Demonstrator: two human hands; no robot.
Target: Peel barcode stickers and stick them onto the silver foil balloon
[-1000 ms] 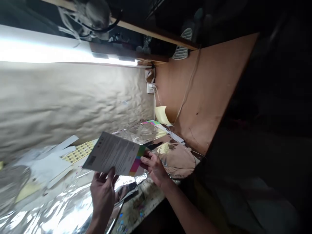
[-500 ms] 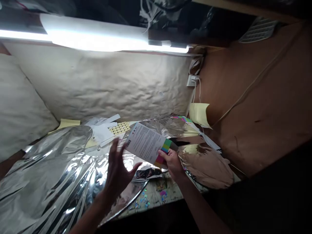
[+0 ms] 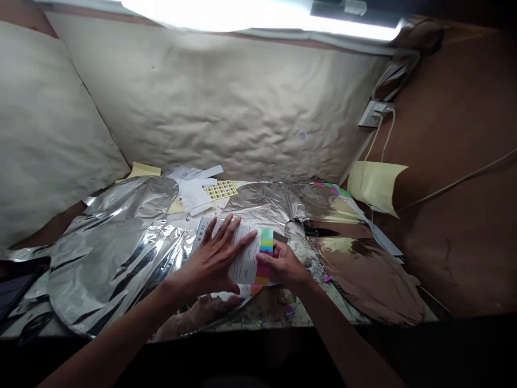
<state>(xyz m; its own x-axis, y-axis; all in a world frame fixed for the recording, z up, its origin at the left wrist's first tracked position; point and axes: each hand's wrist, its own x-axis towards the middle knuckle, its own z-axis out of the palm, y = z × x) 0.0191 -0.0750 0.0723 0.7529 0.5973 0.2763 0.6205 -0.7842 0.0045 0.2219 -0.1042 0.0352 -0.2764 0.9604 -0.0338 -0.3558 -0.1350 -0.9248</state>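
Observation:
A flat white printed card [image 3: 244, 269] with lines of small text and bands of green, yellow, blue, magenta and orange along its right end is tilted over the table. My right hand [image 3: 287, 265] pinches that coloured end, thumb on top and fingers underneath. A dark grey edge pokes out behind the card near these fingers. Across the card's face lies my left hand [image 3: 216, 256], palm down with fingers spread, covering much of the print. Beneath both hands is shiny silver foil [image 3: 121, 253] with rounded, seamed edges, like a flat foil balloon.
Behind the hands lie white paper pieces [image 3: 196, 191] and a yellow sticker sheet [image 3: 221, 189]. More foil [image 3: 367, 275] spreads to the right. A yellow paper [image 3: 375, 183] hangs by a socket [image 3: 374, 113] with cables. At the left edge is a dark flat device [image 3: 20, 285].
My left hand has come down from beside the card onto its face. The card has turned and now lies lower and more level. The camera view has tipped down and shifted left.

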